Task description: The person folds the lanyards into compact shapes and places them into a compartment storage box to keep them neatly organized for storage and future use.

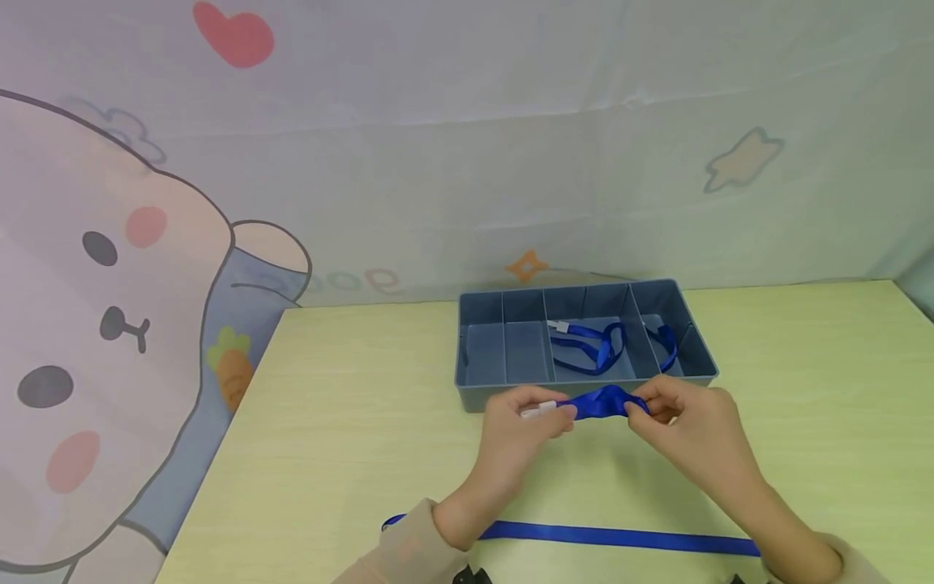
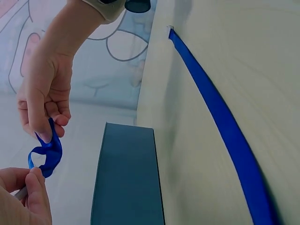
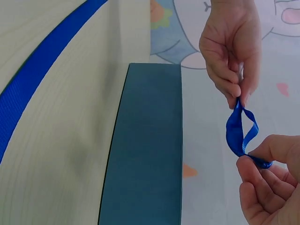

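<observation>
My left hand [image 1: 511, 438] pinches the folded blue ribbon [image 1: 604, 402] beside its white end piece [image 1: 538, 410]; my right hand [image 1: 693, 418] pinches its opposite end, just before the grey compartment tray [image 1: 477, 397]. The tray stands on a pale-yellow table [image 1: 328, 405]. Behind it hangs cartoon-printed cloth [image 1: 438, 203], with faint lettering [image 1: 348, 281] left of the tray, too pale to read surely.
</observation>
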Demonstrator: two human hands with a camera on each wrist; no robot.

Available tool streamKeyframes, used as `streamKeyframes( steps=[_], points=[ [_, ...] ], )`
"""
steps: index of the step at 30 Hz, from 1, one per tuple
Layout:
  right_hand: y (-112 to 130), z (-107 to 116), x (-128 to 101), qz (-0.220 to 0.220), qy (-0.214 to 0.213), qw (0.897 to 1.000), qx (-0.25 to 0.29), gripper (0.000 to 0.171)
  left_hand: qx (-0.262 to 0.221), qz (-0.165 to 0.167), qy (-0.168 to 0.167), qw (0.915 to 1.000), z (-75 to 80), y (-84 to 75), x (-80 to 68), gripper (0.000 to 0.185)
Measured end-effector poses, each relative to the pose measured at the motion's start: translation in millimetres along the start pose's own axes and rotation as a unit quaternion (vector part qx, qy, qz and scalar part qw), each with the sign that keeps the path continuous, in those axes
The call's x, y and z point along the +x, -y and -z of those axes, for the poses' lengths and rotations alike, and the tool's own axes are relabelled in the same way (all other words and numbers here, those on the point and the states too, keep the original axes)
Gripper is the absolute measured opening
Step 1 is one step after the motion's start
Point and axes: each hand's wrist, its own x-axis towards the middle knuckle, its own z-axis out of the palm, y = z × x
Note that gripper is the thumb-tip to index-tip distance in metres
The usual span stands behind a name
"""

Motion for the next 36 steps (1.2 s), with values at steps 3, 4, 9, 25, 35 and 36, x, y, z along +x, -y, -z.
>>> streamKeyframes(
  steps=[3, 4, 9, 25, 35, 36],
  points=[
    [3, -2, -1, 0.016, -0.012, 1.000, -0.009, 0.016, -0.005, -0.002, 0.000, 1.0000, -3.8, -0.4, -1.3, 0.012],
    [4, -2, -2, 0.020, -0.015, 1.000, -0.011, 0.017, -0.009, -0.001, 0.001, 1.0000, -5.0, -0.7, -1.7, 0.012],
    [6, -5, -2, 0.047, -0.027, 0.998, -0.019, 0.019, -0.017, 0.003, 0.007, 0.9998, -8.6, -3.8, -3.6, 0.012],
    [1, -13, -1, 0.185, -0.096, 0.968, -0.137, 0.027, 0.077, -0.045, -0.019, 0.9958, -7.7, -4.0, 2.1, 0.003],
    [0, -19, -3, 0.259, -0.109, 0.952, -0.124, 0.022, 0.049, -0.029, -0.015, 0.9983, -9.5, -5.9, 2.3, 0.004],
    [-2, -19, -2, 0.258, -0.103, 0.954, -0.111, 0.024, 0.044, -0.023, -0.015, 0.9987, -8.9, -5.9, 2.7, 0.004]
  ],
)
